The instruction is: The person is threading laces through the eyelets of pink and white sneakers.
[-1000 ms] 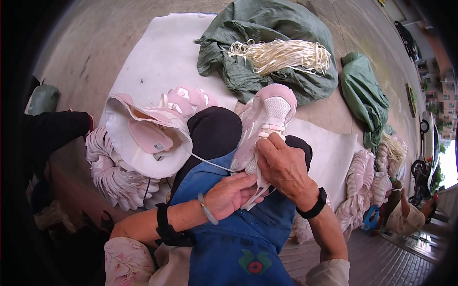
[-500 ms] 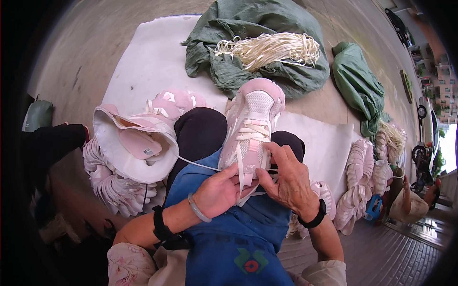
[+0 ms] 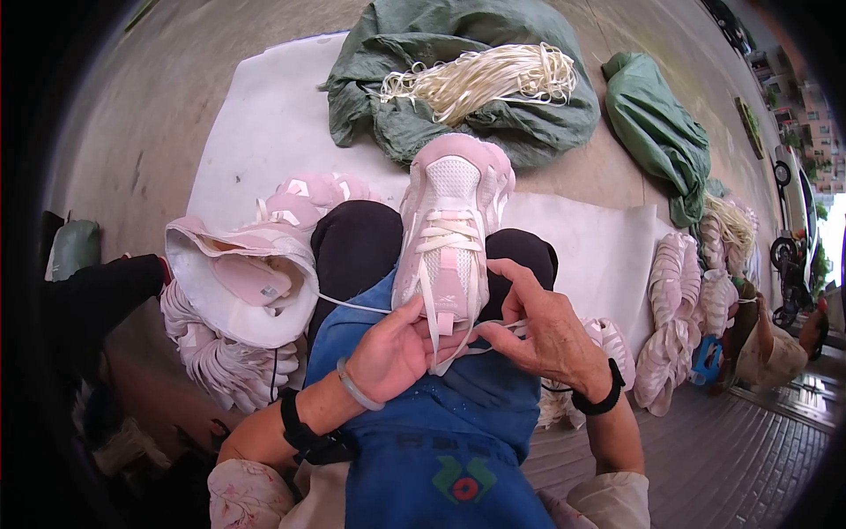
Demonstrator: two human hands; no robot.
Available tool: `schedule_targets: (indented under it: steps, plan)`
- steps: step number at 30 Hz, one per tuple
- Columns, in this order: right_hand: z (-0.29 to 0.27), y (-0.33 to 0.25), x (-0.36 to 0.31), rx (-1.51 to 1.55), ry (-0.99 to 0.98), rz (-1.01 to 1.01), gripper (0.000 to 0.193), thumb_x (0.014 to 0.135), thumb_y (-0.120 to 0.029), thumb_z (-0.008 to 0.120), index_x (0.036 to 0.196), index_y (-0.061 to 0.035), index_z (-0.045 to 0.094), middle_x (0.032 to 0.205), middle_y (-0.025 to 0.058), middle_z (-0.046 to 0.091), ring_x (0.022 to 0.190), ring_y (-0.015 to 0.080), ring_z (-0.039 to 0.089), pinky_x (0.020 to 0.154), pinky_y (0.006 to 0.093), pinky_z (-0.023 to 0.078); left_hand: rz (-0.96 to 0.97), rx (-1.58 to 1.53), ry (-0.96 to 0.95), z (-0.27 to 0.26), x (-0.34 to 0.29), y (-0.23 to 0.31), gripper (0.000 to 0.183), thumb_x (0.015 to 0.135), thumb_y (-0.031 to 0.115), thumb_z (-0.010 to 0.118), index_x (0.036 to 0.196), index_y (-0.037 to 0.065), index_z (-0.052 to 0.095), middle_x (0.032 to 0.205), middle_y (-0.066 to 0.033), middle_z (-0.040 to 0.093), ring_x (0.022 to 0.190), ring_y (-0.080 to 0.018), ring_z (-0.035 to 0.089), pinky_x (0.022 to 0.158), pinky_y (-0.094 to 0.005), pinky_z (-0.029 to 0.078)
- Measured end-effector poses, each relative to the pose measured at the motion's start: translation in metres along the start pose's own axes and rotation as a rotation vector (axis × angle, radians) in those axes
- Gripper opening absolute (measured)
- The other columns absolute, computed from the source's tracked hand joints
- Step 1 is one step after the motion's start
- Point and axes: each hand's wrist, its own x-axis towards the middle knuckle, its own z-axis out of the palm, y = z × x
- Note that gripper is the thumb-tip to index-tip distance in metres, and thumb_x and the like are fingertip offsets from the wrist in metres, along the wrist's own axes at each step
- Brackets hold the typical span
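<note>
A pink-and-white sneaker upper lies between my knees, toe pointing away, with a white shoelace crossed over its front. Palm up, my left hand supports the tongue end, its fingertips hidden under the upper. The loose lace passes over those fingers. To the right, my right hand is closed on a lace end, thumb toward the tongue and index finger bent above it. At my left knee rests another upper, its pale lining facing me, above a fanned stack of uppers. A thin cord runs from there toward my left hand.
Ahead, a bundle of cream laces lies on a green cloth sack over a white sheet. Farther right are another green sack and strung stacks of uppers. Another person's dark-clothed leg is at left.
My right hand has drawn slightly right, away from the upper, with the lace. My left hand stays under the tongue end. The whole view has shifted a little.
</note>
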Motion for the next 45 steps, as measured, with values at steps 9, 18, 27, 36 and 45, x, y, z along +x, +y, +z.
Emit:
schedule_targets:
  steps: [9,18,27,36,45]
  plan:
    - [-0.001,0.010,-0.028,0.275,-0.252,-0.147,0.011,0.090,-0.009,0.059,0.097,-0.0003,0.061,0.079,0.0151,0.062,0.072,0.0334,0.062,0.063,0.0381,0.048,-0.165,0.150,0.150,0.010,-0.008,-0.005,0.036,0.100,0.031,0.049,0.111,-0.002,0.058,0.082,-0.0054,0.060,0.062,-0.0113,0.053,0.060,-0.0270,0.045]
    - [0.010,0.003,-0.021,-0.076,0.121,-0.176,0.028,0.083,-0.008,0.065,0.110,-0.0058,0.059,0.103,0.0136,0.061,0.094,0.0325,0.059,0.079,0.0393,0.045,-0.150,0.521,0.108,0.025,-0.028,-0.004,0.037,0.102,0.031,0.046,0.106,-0.002,0.060,0.066,-0.0011,0.050,0.050,-0.0070,0.038,0.050,-0.0233,0.037]
    - [0.014,-0.004,-0.012,-0.222,0.101,-0.564,0.029,0.075,-0.005,0.065,0.103,-0.0040,0.060,0.101,0.0096,0.060,0.109,0.0294,0.054,0.092,0.0439,0.041,0.106,0.927,0.062,0.037,-0.054,0.006,0.044,0.104,0.035,0.039,0.107,-0.003,0.061,0.078,-0.0054,0.060,0.072,-0.0120,0.060,0.069,-0.0254,0.050]
    - [-0.082,0.024,-0.067,0.955,0.736,-0.283,0.026,0.101,-0.026,0.045,0.089,-0.0035,0.051,0.055,-0.0079,0.027,0.043,0.0017,0.023,0.034,0.0185,0.018,0.747,0.456,-0.054,0.025,-0.132,0.105,0.033,0.105,0.027,0.032,0.084,0.005,0.047,0.064,-0.0010,0.046,0.061,-0.0154,0.050,0.074,-0.0341,0.050]
    - [-0.122,0.059,-0.099,1.187,0.988,-0.406,0.037,0.104,-0.031,0.039,0.086,-0.0022,0.054,0.061,-0.0016,0.030,0.044,0.0066,0.022,0.035,0.0210,0.024,0.952,0.465,-0.301,-0.007,-0.229,0.194,0.026,0.103,0.013,0.038,0.111,-0.004,0.054,0.137,-0.0215,0.047,0.136,-0.0317,0.036,0.119,-0.0462,0.023]
